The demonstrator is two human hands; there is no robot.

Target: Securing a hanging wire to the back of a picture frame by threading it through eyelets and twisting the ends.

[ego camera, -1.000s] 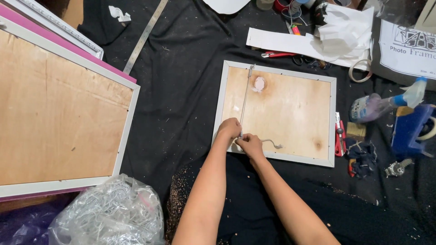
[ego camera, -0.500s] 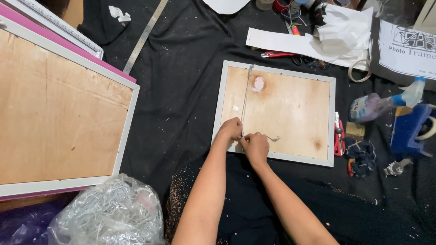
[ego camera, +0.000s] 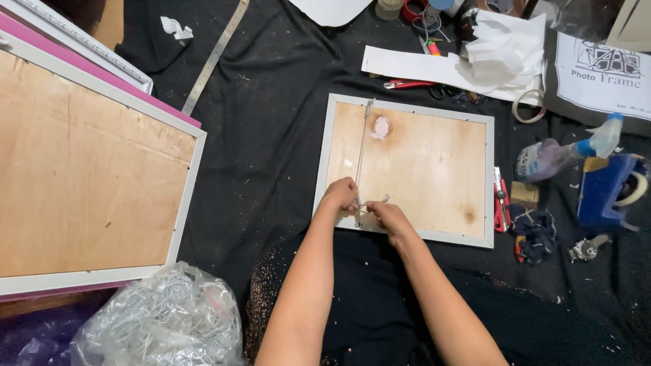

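A small picture frame lies face down on a black cloth, its plywood back up and its white rim showing all round. A thin hanging wire runs down the left side of that back, from a fixing near the top edge to the near edge. Both hands meet at the wire's lower end: the left hand has its fingers pinched together on the wire, and the right hand has its fingers closed on the twisted loose end just beside it.

To the right of the frame lie a red cutter, a spray bottle on its side and a blue tape dispenser. Beyond the frame are white paper sheets and a roll of tape. At left lies a larger frame, also back up, with a metal ruler above it and a clear bag of metal hooks below.
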